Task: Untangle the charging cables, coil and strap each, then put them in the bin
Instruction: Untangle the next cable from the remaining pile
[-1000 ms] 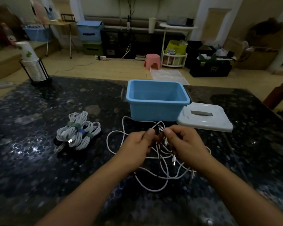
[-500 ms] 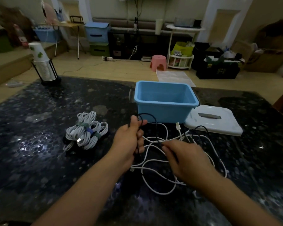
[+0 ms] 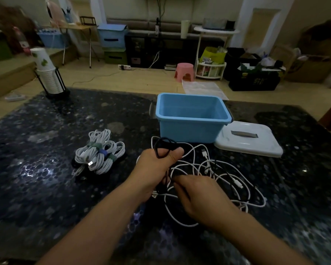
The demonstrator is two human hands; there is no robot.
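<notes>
The left hand (image 3: 157, 165) is raised a little above the dark speckled worktop (image 3: 46, 188), its fingers curled round loops of a thin black cable (image 3: 161, 144), which arches up over the knuckles and runs down under the palm. The right hand (image 3: 201, 197) sits lower and nearer, just right of the left wrist. Its fingers (image 3: 177, 177) are bent toward the black cable where it hangs below the left hand; they seem to pinch it, though the dim light and the angle make that hard to confirm.

Under and around both hands lies a loose tangle of white cables (image 3: 218, 169), spread across the worktop to the right, with several plug ends showing among the loops. The tangle reaches close to the front wall of the blue bin (image 3: 189, 131), which stands open behind the hands. The bin's white lid (image 3: 248, 138) lies flat just to the right of it, touching or nearly touching its corner.

To the left, well apart from the tangle, sits a bundle of coiled white cables (image 3: 101, 153) bound with green and blue straps (image 3: 102, 152), resting on the worktop outside the bin. At the far left corner stands a stack of paper cups (image 3: 46, 73) in a black wire holder.
</notes>
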